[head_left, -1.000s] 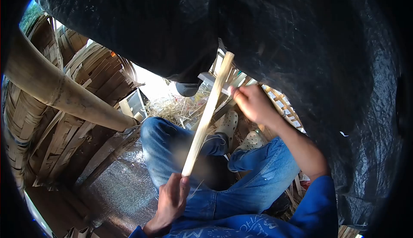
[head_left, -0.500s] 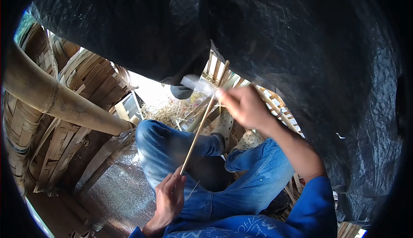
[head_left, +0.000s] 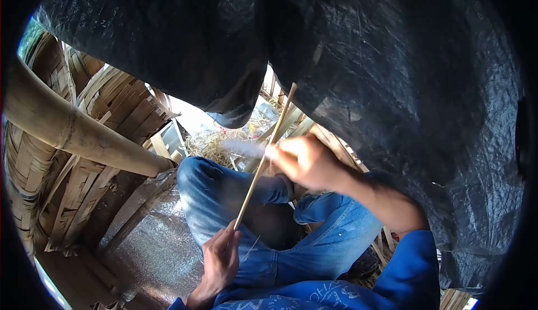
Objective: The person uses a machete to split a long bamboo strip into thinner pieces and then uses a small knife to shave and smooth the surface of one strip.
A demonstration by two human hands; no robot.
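A long thin bamboo strip point(head_left: 263, 158) slants from lower left to upper right over my lap. My left hand point(head_left: 219, 259) pinches its lower end above my left thigh. Midway up the strip, my right hand point(head_left: 307, 161) is closed on a knife whose blade point(head_left: 242, 148) is blurred and points left, lying against the strip. My legs in blue jeans point(head_left: 224, 198) are folded beneath, and the right hand hides the light clogs on my feet.
A thick bamboo pole point(head_left: 73, 130) crosses at the left in front of woven bamboo baskets point(head_left: 117, 108). Black plastic sheeting point(head_left: 364, 58) hangs overhead and to the right. Straw and shavings point(head_left: 224, 142) lie beyond my knees. A silvery mat point(head_left: 157, 237) covers the floor.
The strip turned from its broad face to edge-on. My right hand with the knife slid down the strip toward me, and now covers the clogs. The left hand stayed at the lower end.
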